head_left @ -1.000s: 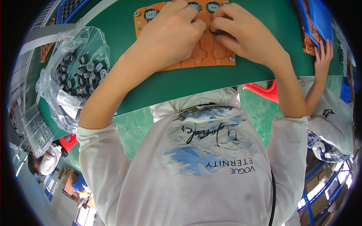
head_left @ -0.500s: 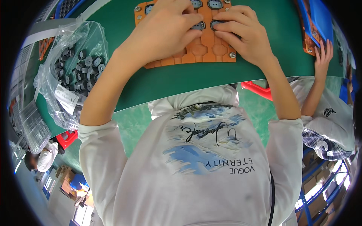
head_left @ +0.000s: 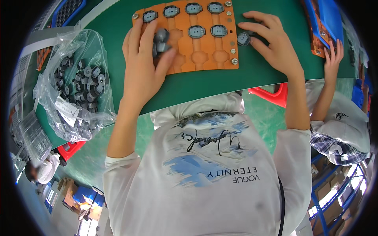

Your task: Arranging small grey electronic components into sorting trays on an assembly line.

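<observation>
Item: flat orange rectangular fixture plate (head_left: 204, 55) with rows of rounded pockets and small silver studs along its right edge, lying on a green work mat (head_left: 220, 84). Six pockets hold small grey rounded moulded parts, four in the top row (head_left: 193, 8) and two in the second row (head_left: 207, 31); the pockets at the lower centre of the plate are unfilled. Left hand (head_left: 143, 59): resting palm down on the left part of the plate, fingers extended toward the top row, thumb drawn in against a small cluster of loose grey parts (head_left: 160, 40) held between thumb and fingers. Right hand (head_left: 271, 43): on the mat just beside the plate's right edge, fingers curled and loosely spread over a single grey part (head_left: 243, 38), fingertips touching it; whether it is truly pinched cannot be told. Stock: crumpled clear plastic bag (head_left: 75, 82) holding many more dark grey parts, on the mat well to the left of the plate. Further items: a second orange plate (head_left: 317, 37) at the right edge of the mat, with another person's hand (head_left: 334, 55) next to it; a red plastic stool (head_left: 275, 94) under the bench edge, beside the right forearm.
</observation>
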Demonstrator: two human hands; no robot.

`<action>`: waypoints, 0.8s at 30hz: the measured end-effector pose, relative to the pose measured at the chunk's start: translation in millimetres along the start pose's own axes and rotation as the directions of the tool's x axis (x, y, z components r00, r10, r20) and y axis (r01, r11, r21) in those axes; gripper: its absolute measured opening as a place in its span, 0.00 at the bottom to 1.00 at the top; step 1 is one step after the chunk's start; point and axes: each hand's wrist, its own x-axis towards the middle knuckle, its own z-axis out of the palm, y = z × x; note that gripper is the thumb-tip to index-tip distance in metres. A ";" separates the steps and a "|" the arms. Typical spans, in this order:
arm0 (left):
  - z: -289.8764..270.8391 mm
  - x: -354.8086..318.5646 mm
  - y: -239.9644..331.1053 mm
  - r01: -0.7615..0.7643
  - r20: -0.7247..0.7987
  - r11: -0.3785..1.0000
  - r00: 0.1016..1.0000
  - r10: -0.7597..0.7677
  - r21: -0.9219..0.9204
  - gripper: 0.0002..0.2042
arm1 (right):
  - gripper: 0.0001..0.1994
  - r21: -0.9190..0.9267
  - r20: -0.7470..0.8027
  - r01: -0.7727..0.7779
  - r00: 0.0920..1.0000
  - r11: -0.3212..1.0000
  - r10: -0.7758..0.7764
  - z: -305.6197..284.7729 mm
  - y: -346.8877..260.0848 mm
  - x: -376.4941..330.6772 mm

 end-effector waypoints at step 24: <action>68.2 109.3 109.8 -0.358 0.140 0.933 0.923 0.359 -0.032 0.08 | 0.16 0.084 -0.378 -0.376 0.845 0.923 0.378 11.3 0.3 -55.3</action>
